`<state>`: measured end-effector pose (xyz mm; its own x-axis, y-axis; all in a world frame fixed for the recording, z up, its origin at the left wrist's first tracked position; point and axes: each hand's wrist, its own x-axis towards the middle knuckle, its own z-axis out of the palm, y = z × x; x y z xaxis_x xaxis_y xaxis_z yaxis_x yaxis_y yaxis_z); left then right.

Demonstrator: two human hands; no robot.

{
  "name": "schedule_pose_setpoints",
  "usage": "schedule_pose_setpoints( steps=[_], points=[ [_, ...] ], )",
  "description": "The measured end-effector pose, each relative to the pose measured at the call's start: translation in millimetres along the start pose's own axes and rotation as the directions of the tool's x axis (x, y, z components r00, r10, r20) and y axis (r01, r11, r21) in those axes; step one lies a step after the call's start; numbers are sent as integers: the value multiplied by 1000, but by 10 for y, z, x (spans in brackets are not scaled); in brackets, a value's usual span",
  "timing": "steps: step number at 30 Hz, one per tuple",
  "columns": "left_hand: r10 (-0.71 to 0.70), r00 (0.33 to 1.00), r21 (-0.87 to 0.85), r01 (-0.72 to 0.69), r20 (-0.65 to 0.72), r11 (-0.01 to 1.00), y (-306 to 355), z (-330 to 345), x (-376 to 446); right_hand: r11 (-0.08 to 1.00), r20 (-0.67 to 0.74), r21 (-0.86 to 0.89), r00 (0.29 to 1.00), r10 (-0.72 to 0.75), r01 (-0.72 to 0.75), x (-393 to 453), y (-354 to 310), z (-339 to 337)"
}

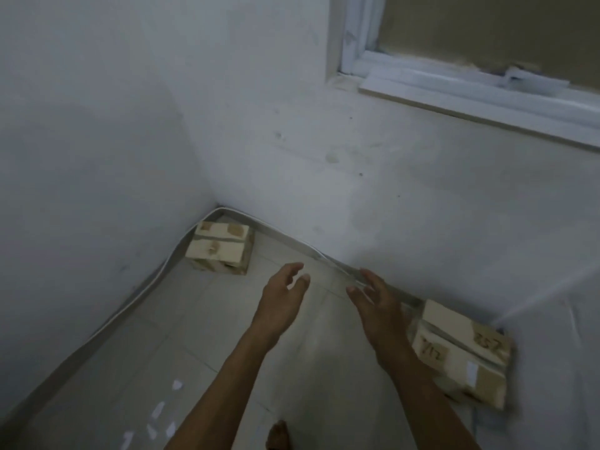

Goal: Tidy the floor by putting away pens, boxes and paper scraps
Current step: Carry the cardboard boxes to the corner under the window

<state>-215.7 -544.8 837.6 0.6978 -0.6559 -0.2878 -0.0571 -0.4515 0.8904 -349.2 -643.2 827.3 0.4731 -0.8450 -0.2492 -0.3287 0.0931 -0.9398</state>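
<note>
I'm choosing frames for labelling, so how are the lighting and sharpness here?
Head view: dim, flat indoor light with no glare; the whole frame is soft, the right hand and the box beside it smeared by motion; the window sill bends from the wide-angle lens; the paper scraps show only as pale blobs.

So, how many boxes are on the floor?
2: one box in the corner, another box by the wall under the window, behind the right arm. More may be out of view.
</note>
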Motion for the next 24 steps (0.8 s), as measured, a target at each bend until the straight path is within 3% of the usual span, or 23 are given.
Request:
schedule_pose_setpoints(
  steps=[5,14,24],
  points=[
    [-1,998,-6,1,-63,1000,-172,-884,102,999,64,28,997,-40,38,17,-285,680],
    [-94,976,-3,95,-198,995,-665,-1987,380,998,199,49,979,34,-45,272,-293,1836],
    [-246,948,-8,249,-203,968,-1237,-2860,1697,984,258,26,952,163,-176,1340,-225,3388]
  ],
)
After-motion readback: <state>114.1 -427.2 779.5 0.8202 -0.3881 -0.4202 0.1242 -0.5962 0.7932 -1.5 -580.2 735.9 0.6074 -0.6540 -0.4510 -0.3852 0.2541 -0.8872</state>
